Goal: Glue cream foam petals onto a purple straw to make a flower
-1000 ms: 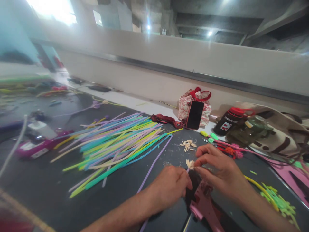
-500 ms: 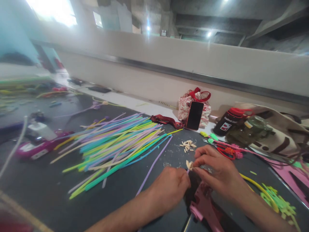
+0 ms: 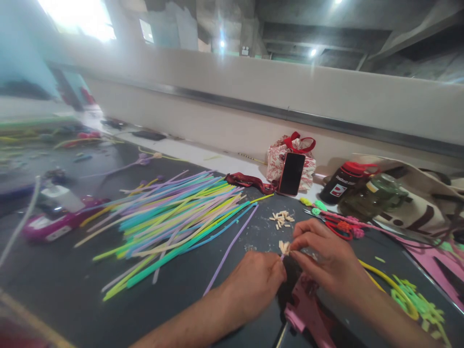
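Head view: the black bottle point(image 3: 340, 183) is showing white lettering that seems to begin "Perfect" (the rest is too blurred to read) above a red-and-white label. Dark strokes are marking the tote bag point(image 3: 427, 193), and a white sticker on the magenta device point(image 3: 60, 227) is staying illegible. The left hand point(image 3: 255, 280) is curling closed around a purple stem point(image 3: 282, 258); the right hand point(image 3: 324, 253) is pinching the cream cluster point(image 3: 283, 247) at its tip, between thumb and fingers. Loose cream pieces point(image 3: 282, 219) are lying just beyond. The pink glue gun point(image 3: 308, 309) is crowding the space between the forearms. Dark tabletop point(image 3: 155, 314) is stretching between the colored strips point(image 3: 174, 212) and the left forearm, while the table's edge point(image 3: 440, 279) is running well right of the hands.
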